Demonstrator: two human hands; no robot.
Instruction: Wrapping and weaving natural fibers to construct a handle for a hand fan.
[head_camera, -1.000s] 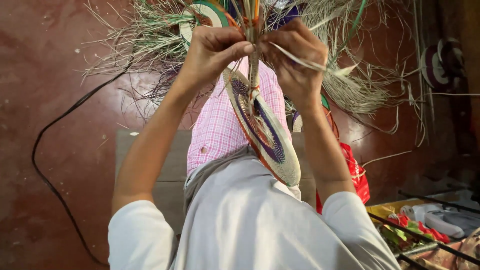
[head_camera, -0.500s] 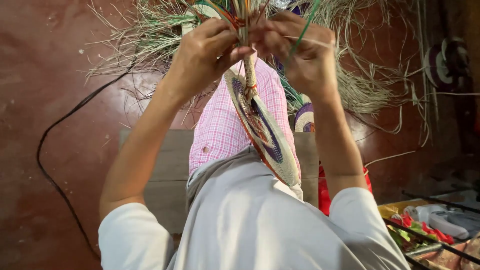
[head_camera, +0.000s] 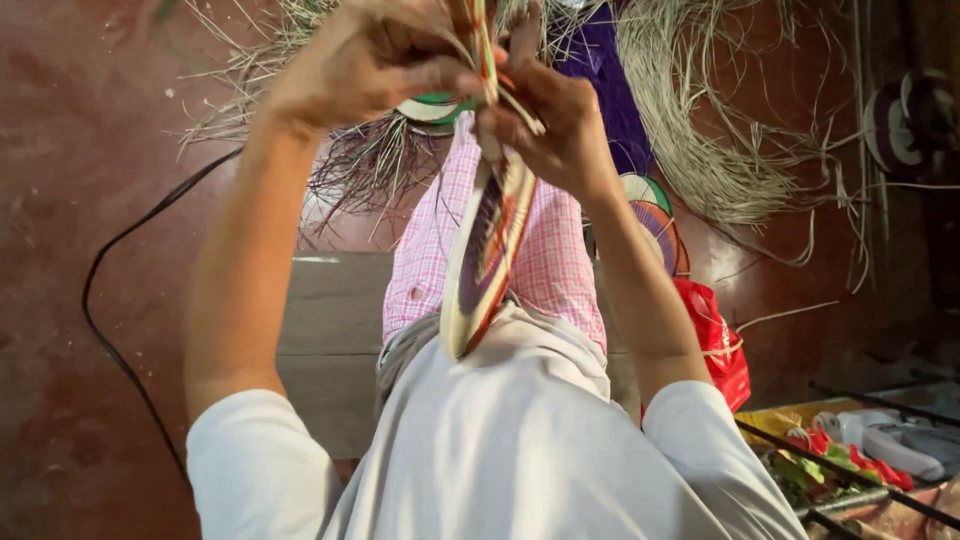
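Trailing across the red floor (head_camera: 60, 200) at far left, a black cable (head_camera: 110, 330) is seen. Grass strands (head_camera: 478, 35) are pinched by the left hand (head_camera: 375, 55); the woven disc (head_camera: 485, 255), edge-on over the lap, is gripped by the right hand (head_camera: 545, 125), fingertips hidden.

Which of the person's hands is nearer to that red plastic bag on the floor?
The right hand. It is above the red plastic bag on the same side; the left hand is farther away, across the woven striped disc.
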